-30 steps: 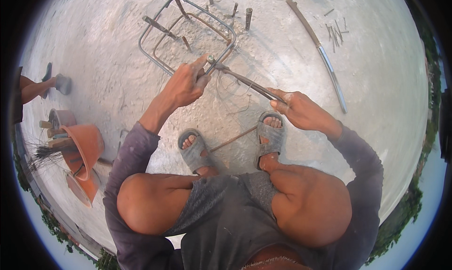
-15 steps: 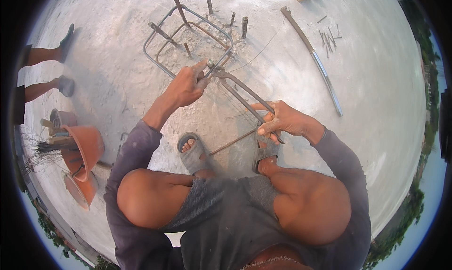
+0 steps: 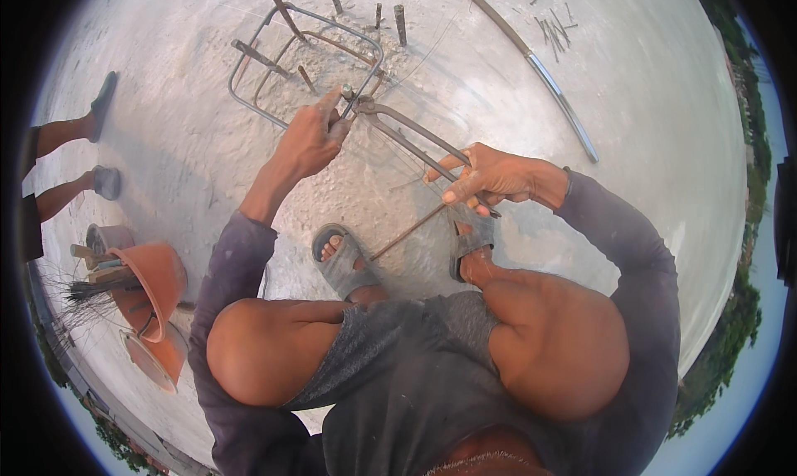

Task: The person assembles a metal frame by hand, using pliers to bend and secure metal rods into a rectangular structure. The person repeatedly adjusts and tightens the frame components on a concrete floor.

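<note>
My right hand (image 3: 508,177) is wrapped round the long handles of a pair of steel end-cutting pincers (image 3: 415,145). Their jaws are at the near right corner of a bent steel stirrup (image 3: 336,17), beside an upright rebar stub. My left hand (image 3: 314,140) is closed on the stirrup's near side, its index finger reaching along to the top of that stub. What lies under its fingers is partly hidden. A thin wire trails from the corner, and several rusty rebar ends (image 3: 285,11) rise inside and around the stirrup.
A long bar with a shiny handle (image 3: 563,104) lies to the right, near several loose nails (image 3: 554,32). Orange buckets (image 3: 166,274) holding tools and tie wire (image 3: 98,288) stand at the left. Another person's feet (image 3: 104,182) are beyond them. A thin rod (image 3: 407,231) lies between my sandals.
The view has shifted, so the stirrup, pincers and both hands appear farther up and left. My hands keep their holds, with the pincers' jaws still at the same corner.
</note>
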`<act>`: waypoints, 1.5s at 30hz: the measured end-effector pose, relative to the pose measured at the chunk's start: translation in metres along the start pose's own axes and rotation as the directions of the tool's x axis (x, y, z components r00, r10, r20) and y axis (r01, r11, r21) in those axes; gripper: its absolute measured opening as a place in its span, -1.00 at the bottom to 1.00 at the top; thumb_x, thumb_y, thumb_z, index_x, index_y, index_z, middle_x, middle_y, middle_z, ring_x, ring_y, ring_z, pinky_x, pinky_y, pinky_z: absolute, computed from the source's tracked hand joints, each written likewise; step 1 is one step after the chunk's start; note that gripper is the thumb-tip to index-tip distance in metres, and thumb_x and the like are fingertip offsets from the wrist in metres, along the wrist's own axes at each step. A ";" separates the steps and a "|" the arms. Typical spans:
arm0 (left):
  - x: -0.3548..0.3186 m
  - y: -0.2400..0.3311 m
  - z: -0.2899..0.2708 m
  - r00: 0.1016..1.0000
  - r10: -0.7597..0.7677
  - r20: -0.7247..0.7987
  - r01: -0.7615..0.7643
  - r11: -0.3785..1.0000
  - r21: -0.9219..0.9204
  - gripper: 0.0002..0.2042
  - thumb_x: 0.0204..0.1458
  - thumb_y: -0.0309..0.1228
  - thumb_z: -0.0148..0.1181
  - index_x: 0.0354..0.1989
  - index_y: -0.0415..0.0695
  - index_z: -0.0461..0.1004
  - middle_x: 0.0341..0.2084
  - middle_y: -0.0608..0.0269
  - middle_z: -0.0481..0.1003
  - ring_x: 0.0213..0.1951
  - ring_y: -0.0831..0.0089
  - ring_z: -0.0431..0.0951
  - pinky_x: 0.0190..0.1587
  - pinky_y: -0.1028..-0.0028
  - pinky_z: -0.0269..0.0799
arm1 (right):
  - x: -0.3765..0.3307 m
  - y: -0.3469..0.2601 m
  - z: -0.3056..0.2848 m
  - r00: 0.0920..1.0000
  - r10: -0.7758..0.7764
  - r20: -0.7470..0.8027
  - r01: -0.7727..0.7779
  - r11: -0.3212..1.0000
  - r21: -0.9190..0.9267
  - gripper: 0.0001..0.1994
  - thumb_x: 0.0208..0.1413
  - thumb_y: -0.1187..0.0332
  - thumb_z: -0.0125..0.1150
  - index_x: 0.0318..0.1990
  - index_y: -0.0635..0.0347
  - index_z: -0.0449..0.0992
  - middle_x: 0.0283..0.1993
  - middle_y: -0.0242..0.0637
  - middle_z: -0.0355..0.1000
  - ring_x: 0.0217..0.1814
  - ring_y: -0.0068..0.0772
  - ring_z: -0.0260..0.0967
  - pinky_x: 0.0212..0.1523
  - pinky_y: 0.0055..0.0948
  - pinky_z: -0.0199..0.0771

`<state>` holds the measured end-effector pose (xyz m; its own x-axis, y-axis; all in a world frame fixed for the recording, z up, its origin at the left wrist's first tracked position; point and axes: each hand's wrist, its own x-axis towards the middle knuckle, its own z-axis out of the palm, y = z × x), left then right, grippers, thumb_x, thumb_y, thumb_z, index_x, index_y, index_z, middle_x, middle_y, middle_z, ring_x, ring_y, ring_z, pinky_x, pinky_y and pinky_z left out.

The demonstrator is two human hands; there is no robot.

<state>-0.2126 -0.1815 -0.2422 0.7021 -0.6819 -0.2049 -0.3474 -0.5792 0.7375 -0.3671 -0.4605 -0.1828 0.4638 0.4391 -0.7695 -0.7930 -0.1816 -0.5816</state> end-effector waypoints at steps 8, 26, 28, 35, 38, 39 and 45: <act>-0.066 0.009 0.058 0.869 0.014 -0.495 -0.057 0.996 -0.072 -0.44 0.20 -0.25 0.28 0.35 -0.16 0.32 -0.17 0.09 0.57 -0.15 0.22 0.56 -0.12 0.28 0.44 | 0.006 0.007 -0.005 0.998 -0.023 0.054 0.015 0.988 0.152 -0.31 0.08 0.27 0.47 0.32 0.39 0.36 -0.41 -0.37 0.43 -0.66 -0.65 0.38 -0.73 -0.72 0.20; 0.008 0.078 0.089 0.902 -0.398 0.167 0.003 -0.382 -0.924 -0.75 0.42 -0.45 -0.09 0.10 -0.40 0.25 0.06 -0.24 0.43 0.10 0.02 0.55 0.17 0.10 0.57 | -0.010 0.024 0.059 0.529 -0.801 -0.280 -0.336 0.105 -0.936 -0.18 0.10 0.09 0.41 0.45 0.25 0.23 -0.05 -0.19 0.46 -0.24 -0.24 0.42 -0.37 -0.28 0.34; 0.010 0.083 0.088 0.881 -0.439 0.177 -0.004 -0.381 -0.925 -0.76 0.41 -0.47 -0.09 0.09 -0.41 0.24 0.06 -0.24 0.43 0.08 0.00 0.55 0.15 0.09 0.58 | -0.005 0.041 0.062 0.508 -0.798 -0.324 -0.399 0.115 -0.910 -0.27 0.15 0.12 0.35 0.42 0.25 0.27 0.01 -0.18 0.44 -0.29 -0.21 0.36 -0.38 -0.28 0.34; 0.009 0.075 0.086 0.851 -0.486 0.200 0.156 -0.129 -0.979 -0.64 0.36 -0.30 0.05 0.16 -0.33 0.34 0.16 -0.05 0.40 0.23 0.11 0.41 0.28 0.02 0.37 | 0.004 0.047 0.033 0.623 -0.650 -0.436 -0.106 0.482 -0.870 -0.39 0.28 0.03 0.25 0.30 0.36 0.41 -0.30 -0.20 0.47 -0.48 -0.31 0.34 -0.43 -0.31 0.42; 0.012 0.068 0.090 0.828 -0.544 0.136 0.237 0.119 -0.964 -0.63 0.32 -0.21 0.13 0.13 -0.24 0.40 0.13 0.03 0.44 0.22 0.19 0.39 0.26 0.02 0.35 | 0.000 0.045 0.014 0.825 -0.316 -0.470 0.105 0.901 -0.421 -0.43 0.34 0.00 0.20 0.21 0.39 0.48 -0.43 -0.29 0.44 -0.54 -0.46 0.30 -0.52 -0.41 0.37; 0.015 0.066 0.092 0.836 -0.541 0.095 0.237 0.198 -0.951 -0.63 0.31 -0.19 0.15 0.11 -0.21 0.43 0.11 0.06 0.45 0.22 0.22 0.39 0.25 0.02 0.35 | 0.000 0.046 0.009 0.900 -0.172 -0.401 0.107 0.978 -0.179 -0.44 0.36 -0.01 0.19 0.19 0.40 0.50 -0.46 -0.32 0.42 -0.55 -0.51 0.30 -0.55 -0.45 0.34; 0.028 0.068 0.112 0.911 -0.363 0.198 0.013 -0.454 -0.891 -0.66 0.31 -0.03 0.19 -0.36 -0.02 0.39 -0.52 0.27 0.46 -0.31 0.24 0.53 0.13 0.15 0.42 | 0.004 0.050 -0.004 0.994 -0.027 -0.103 0.068 0.907 0.415 -0.42 0.35 0.03 0.23 0.22 0.44 0.45 -0.44 -0.31 0.46 -0.57 -0.56 0.34 -0.64 -0.56 0.21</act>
<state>-0.2859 -0.2904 -0.2699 0.6421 -0.4994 -0.5817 0.7206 0.6520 0.2356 -0.4031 -0.4716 -0.2162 0.5232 0.3505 -0.7768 -0.8521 0.2296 -0.4703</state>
